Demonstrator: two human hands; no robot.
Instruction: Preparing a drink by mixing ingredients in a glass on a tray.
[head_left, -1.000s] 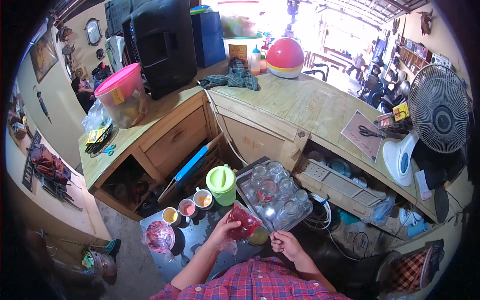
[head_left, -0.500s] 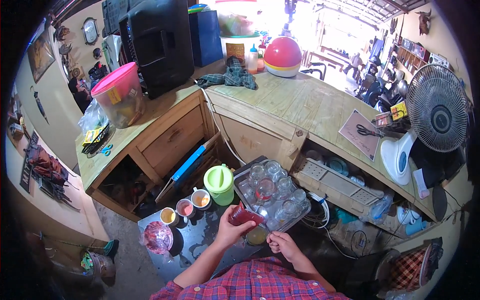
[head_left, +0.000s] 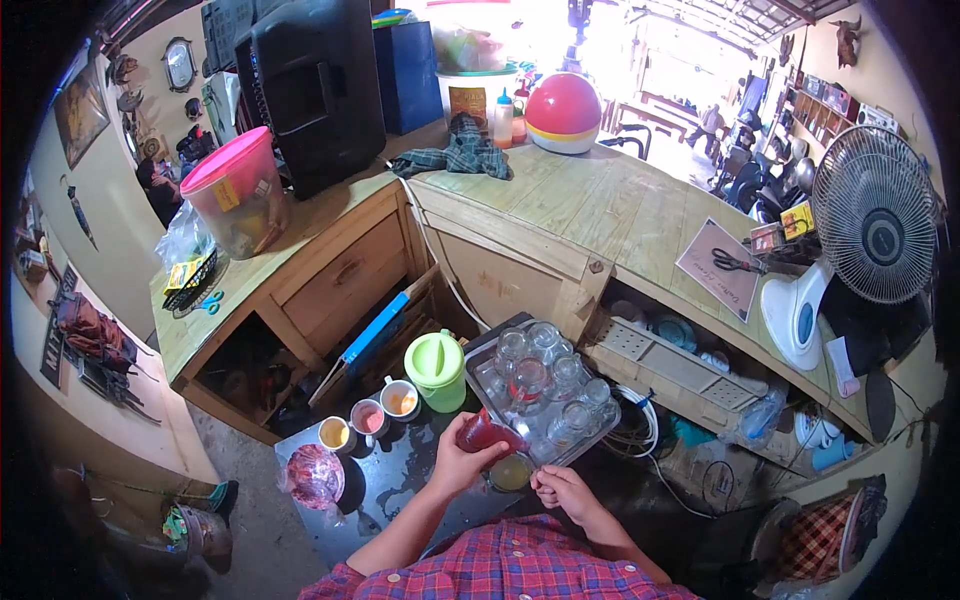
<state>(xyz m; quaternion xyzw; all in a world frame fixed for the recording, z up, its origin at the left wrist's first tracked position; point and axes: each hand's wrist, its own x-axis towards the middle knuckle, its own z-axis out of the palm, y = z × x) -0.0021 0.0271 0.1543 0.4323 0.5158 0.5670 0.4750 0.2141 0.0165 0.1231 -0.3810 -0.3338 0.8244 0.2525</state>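
- Red-filled clear plastic bag [head_left: 482, 432] is gripped by left fingers [head_left: 491, 456]; shouldn't be squeezed hard imo.
- Thin silvery handle [head_left: 536, 463] is pinched by right fingers [head_left: 546, 483], best kept steady.
- Round yellow-green cup [head_left: 511, 474] is seen between both.

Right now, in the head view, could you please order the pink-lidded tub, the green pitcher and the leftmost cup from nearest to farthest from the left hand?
1. Green pitcher, just ahead.
2. Leftmost cup, to the left.
3. Pink-lidded tub, on left counter.

A red-filled bag [head_left: 484, 431] is held in the left grip [head_left: 464, 463]; a spoon [head_left: 531, 455] is held in the right grip [head_left: 563, 491].
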